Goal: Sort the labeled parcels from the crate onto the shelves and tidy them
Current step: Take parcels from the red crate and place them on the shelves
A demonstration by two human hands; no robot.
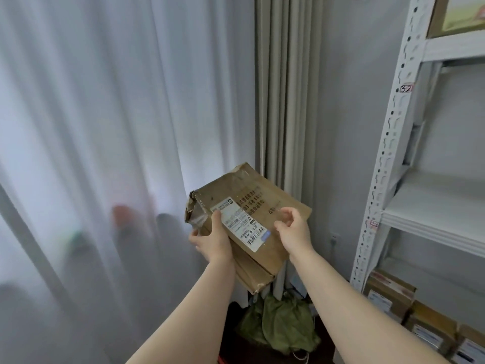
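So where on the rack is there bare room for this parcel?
The middle shelf board, right of the perforated upright, shows bare. The bottom level is crowded with cardboard boxes; a box sits on the top level.

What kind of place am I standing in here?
Likely a parcel storeroom: white metal shelving with numbered tags, labelled boxes on its bottom shelf, and a labelled brown parcel held up.

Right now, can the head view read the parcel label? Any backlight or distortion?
Head view: parcel fairly sharp, its label soft, barcodes show, small text unreadable; sheer curtain backlit, shapes behind it blurred; wide-angle leans the shelf upright.
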